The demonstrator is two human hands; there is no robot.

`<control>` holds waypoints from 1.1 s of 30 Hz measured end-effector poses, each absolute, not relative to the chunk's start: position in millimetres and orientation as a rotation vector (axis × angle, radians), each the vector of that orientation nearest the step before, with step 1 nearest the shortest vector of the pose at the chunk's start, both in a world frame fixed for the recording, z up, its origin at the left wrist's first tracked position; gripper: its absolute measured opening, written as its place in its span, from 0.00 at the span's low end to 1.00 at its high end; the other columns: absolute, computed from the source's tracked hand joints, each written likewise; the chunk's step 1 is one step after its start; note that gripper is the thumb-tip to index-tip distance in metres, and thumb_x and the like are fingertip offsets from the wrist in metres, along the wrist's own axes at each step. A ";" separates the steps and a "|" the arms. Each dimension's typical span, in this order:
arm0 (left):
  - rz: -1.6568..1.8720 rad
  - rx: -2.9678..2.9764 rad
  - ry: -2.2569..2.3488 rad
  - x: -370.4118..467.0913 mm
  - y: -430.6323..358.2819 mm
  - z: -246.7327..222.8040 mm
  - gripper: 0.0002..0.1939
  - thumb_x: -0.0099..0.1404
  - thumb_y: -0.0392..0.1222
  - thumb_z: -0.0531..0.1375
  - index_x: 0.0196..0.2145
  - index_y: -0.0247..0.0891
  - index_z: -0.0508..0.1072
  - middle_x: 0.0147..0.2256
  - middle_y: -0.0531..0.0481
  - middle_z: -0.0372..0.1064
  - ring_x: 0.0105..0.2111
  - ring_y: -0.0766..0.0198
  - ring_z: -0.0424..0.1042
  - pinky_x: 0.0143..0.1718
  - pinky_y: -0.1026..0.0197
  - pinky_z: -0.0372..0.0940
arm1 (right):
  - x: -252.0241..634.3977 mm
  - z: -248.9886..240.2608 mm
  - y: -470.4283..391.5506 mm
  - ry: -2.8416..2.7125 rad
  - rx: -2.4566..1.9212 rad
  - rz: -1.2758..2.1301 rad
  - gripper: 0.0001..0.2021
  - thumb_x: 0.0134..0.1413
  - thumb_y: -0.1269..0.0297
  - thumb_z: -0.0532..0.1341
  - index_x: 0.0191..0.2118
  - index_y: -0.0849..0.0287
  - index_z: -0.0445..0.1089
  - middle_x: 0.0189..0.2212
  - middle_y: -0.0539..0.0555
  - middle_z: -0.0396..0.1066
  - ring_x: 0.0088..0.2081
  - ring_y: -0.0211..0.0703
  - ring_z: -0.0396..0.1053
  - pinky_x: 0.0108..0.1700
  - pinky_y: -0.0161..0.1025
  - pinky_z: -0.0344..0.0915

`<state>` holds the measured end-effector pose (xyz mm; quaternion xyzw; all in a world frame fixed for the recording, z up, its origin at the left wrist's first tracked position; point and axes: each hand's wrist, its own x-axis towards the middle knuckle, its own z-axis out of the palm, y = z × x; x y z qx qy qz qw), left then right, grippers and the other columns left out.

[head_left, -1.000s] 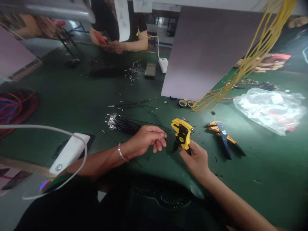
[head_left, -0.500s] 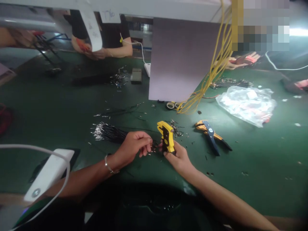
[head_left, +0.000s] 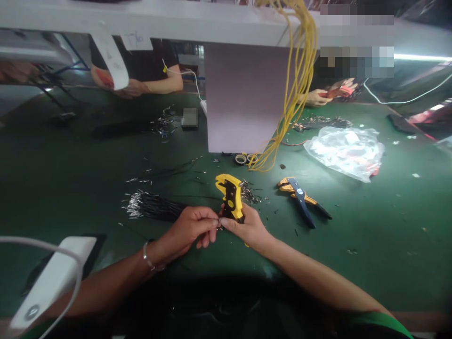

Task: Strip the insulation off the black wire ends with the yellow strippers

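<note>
My right hand (head_left: 252, 226) is wrapped round a yellow and black wire stripper (head_left: 230, 195), its jaw end pointing up and away from me. The right thumb reaches out past the handle and meets the fingertips of my left hand (head_left: 199, 226). Those left fingers are pinched together; what is between them is too small to make out. Just behind the left hand lies a bundle of black wires (head_left: 158, 205) with bright metal ends facing left. Small metal-ended scraps (head_left: 251, 192) are scattered behind the stripper.
A second stripper, blue and orange (head_left: 300, 195), lies to the right. Farther back are a clear plastic bag (head_left: 348, 150), tape rings (head_left: 240, 159) and yellow wires (head_left: 294, 94) hanging beside a grey panel (head_left: 245, 99). A white lamp-like bar (head_left: 52, 282) stands front left. Co-workers' hands (head_left: 132, 88) show across the table.
My hands have come together: the right thumb now touches the left fingertips, where a gap was before. The stripper has shifted left. The whole view has turned slightly.
</note>
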<state>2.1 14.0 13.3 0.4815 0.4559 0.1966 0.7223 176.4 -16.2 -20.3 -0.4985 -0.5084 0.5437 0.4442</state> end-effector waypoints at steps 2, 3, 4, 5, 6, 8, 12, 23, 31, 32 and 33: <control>0.419 1.071 1.002 2.3 14.4 12.2 0.08 0.56 0.42 0.60 0.24 0.34 0.70 0.17 0.53 0.68 0.13 0.74 0.61 0.11 0.72 0.54 | 176.4 -21.3 -16.7 -1.239 -1.220 1.381 0.18 0.46 0.52 0.67 0.37 0.59 0.67 0.30 0.52 0.72 0.31 0.42 0.69 0.35 0.40 0.68; 0.409 1.081 0.997 2.5 14.3 11.5 0.08 0.56 0.42 0.60 0.24 0.34 0.70 0.17 0.53 0.68 0.13 0.74 0.61 0.12 0.72 0.54 | 176.8 -21.4 -17.1 -1.226 -1.216 1.396 0.18 0.46 0.52 0.67 0.37 0.59 0.67 0.30 0.52 0.72 0.31 0.42 0.68 0.35 0.40 0.67; 0.399 1.093 0.990 2.7 14.1 10.8 0.08 0.56 0.41 0.59 0.24 0.34 0.70 0.17 0.53 0.68 0.13 0.74 0.61 0.12 0.72 0.54 | 177.4 -21.2 -17.4 -1.213 -1.213 1.411 0.18 0.45 0.53 0.68 0.38 0.59 0.67 0.30 0.52 0.72 0.31 0.42 0.68 0.36 0.40 0.67; 0.391 1.108 0.985 2.8 13.9 10.2 0.08 0.56 0.41 0.59 0.24 0.34 0.70 0.17 0.53 0.68 0.13 0.74 0.61 0.12 0.72 0.54 | 178.2 -20.8 -17.7 -1.200 -1.207 1.427 0.18 0.44 0.53 0.68 0.38 0.59 0.68 0.30 0.52 0.72 0.31 0.42 0.68 0.36 0.40 0.67; 0.383 1.123 0.979 2.9 13.7 9.7 0.08 0.56 0.41 0.59 0.24 0.34 0.70 0.16 0.53 0.67 0.13 0.74 0.61 0.12 0.72 0.55 | 179.0 -20.2 -17.8 -1.187 -1.203 1.445 0.19 0.44 0.53 0.69 0.38 0.59 0.68 0.31 0.52 0.72 0.31 0.42 0.68 0.36 0.40 0.67; 0.365 1.156 0.967 2.9 13.5 9.1 0.07 0.56 0.40 0.59 0.25 0.33 0.70 0.16 0.53 0.67 0.13 0.74 0.61 0.12 0.72 0.55 | 180.4 -19.3 -17.9 -1.164 -1.199 1.479 0.19 0.42 0.53 0.70 0.37 0.60 0.69 0.30 0.51 0.72 0.31 0.42 0.68 0.36 0.40 0.66; 0.347 1.208 0.941 3.6 13.3 8.4 0.07 0.57 0.39 0.58 0.26 0.33 0.71 0.18 0.53 0.68 0.14 0.74 0.63 0.14 0.72 0.57 | 182.8 -21.4 -17.9 -1.111 -1.207 1.512 0.21 0.39 0.53 0.71 0.37 0.60 0.69 0.30 0.52 0.73 0.30 0.43 0.69 0.36 0.41 0.66; 0.545 0.990 0.876 1.8 17.6 7.3 0.07 0.58 0.36 0.59 0.35 0.31 0.69 0.23 0.48 0.72 0.18 0.67 0.70 0.14 0.67 0.63 | 186.7 -37.7 -24.2 -1.217 -1.259 1.299 0.15 0.47 0.59 0.67 0.40 0.59 0.72 0.34 0.56 0.76 0.36 0.49 0.72 0.40 0.44 0.69; 0.680 0.927 0.784 -2.9 20.4 10.7 0.08 0.58 0.34 0.60 0.35 0.35 0.63 0.25 0.47 0.74 0.20 0.64 0.72 0.16 0.65 0.66 | 184.3 -31.6 -29.6 -1.462 -1.278 1.170 0.07 0.49 0.65 0.62 0.35 0.60 0.72 0.29 0.53 0.75 0.31 0.45 0.71 0.33 0.40 0.67; 0.685 0.925 0.784 -2.2 20.3 11.6 0.08 0.58 0.33 0.60 0.35 0.35 0.63 0.25 0.47 0.74 0.20 0.64 0.72 0.16 0.65 0.66 | 183.9 -30.7 -29.9 -1.470 -1.261 1.170 0.07 0.49 0.66 0.62 0.35 0.60 0.72 0.29 0.53 0.76 0.30 0.45 0.71 0.33 0.39 0.68; 0.689 0.922 0.788 -1.2 20.3 12.8 0.09 0.58 0.33 0.60 0.34 0.35 0.63 0.25 0.47 0.74 0.20 0.64 0.72 0.16 0.65 0.66 | 183.5 -29.8 -30.1 -1.478 -1.245 1.172 0.07 0.49 0.67 0.61 0.35 0.60 0.72 0.29 0.53 0.76 0.30 0.44 0.71 0.33 0.39 0.68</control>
